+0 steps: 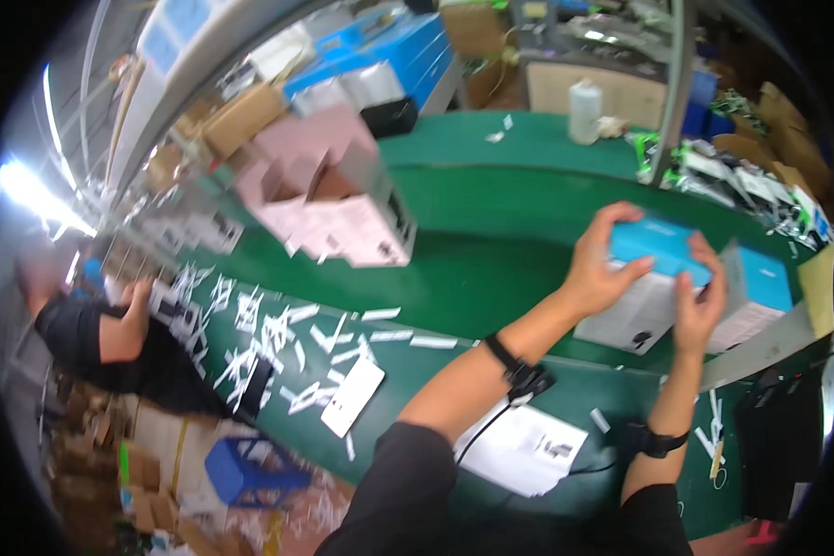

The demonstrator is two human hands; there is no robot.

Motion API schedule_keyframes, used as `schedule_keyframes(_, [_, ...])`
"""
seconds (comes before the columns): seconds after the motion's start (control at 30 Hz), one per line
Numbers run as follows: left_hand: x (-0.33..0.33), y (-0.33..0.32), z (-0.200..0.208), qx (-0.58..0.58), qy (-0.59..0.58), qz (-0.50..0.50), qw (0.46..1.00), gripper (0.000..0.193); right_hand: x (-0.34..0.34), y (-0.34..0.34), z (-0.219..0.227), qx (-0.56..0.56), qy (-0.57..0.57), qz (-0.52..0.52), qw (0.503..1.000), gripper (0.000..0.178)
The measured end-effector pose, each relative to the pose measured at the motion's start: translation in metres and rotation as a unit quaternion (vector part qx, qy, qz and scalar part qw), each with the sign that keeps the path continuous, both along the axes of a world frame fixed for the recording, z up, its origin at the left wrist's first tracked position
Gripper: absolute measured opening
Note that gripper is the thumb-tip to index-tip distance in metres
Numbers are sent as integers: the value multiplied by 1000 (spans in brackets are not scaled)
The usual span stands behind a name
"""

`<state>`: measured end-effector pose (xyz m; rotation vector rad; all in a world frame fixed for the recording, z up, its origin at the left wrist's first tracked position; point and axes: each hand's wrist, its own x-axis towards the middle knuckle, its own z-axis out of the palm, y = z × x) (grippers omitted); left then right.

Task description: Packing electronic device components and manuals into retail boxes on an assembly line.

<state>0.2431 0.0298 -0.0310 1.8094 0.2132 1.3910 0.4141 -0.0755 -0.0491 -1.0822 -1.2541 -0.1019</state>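
A white carton with a blue top (pixel 635 310) stands on the green work surface, to the right of the middle. My left hand (pixel 598 264) grips its upper left side, with the thumb across the front edge of the blue top. From the right, my right hand (pixel 698 301) curls its fingers round the top's other edge. Just beyond that hand sits a second blue-and-white carton (pixel 760 283), its side raised like a flap. Below my left forearm lies a stack of white printed sheets (pixel 524 449). Each of my wrists wears a black strap with a small device.
An open pale pink carton (pixel 343 218) stands left of the middle. White paper strips (pixel 278 343) and a white phone-like slab (pixel 353 397) litter the near bench. Bagged items (pixel 732 181) lie far right, behind a metal post (pixel 674 102). At left stands another person (pixel 111 338).
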Motion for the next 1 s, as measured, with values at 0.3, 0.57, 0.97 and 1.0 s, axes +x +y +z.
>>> schedule_keyframes(0.3, [-34, 5, 1, 119, 9, 34, 992, 26, -10, -2, -4, -19, 69, 107, 992, 16])
schedule_keyframes(0.57, [-35, -13, -8, 409, 83, 127, 900, 41, 4, -17, -21, 39, -40, 101, 993, 39])
schedule_keyframes(0.97, [-9, -14, -11, 307, 109, 116, 939, 24, 19, -9, -21, 95, -58, 121, 986, 24])
schedule_keyframes(1.0, [-4, -18, -9, 308, 111, 108, 939, 24, 21, -10, -22, 95, -55, 115, 987, 24])
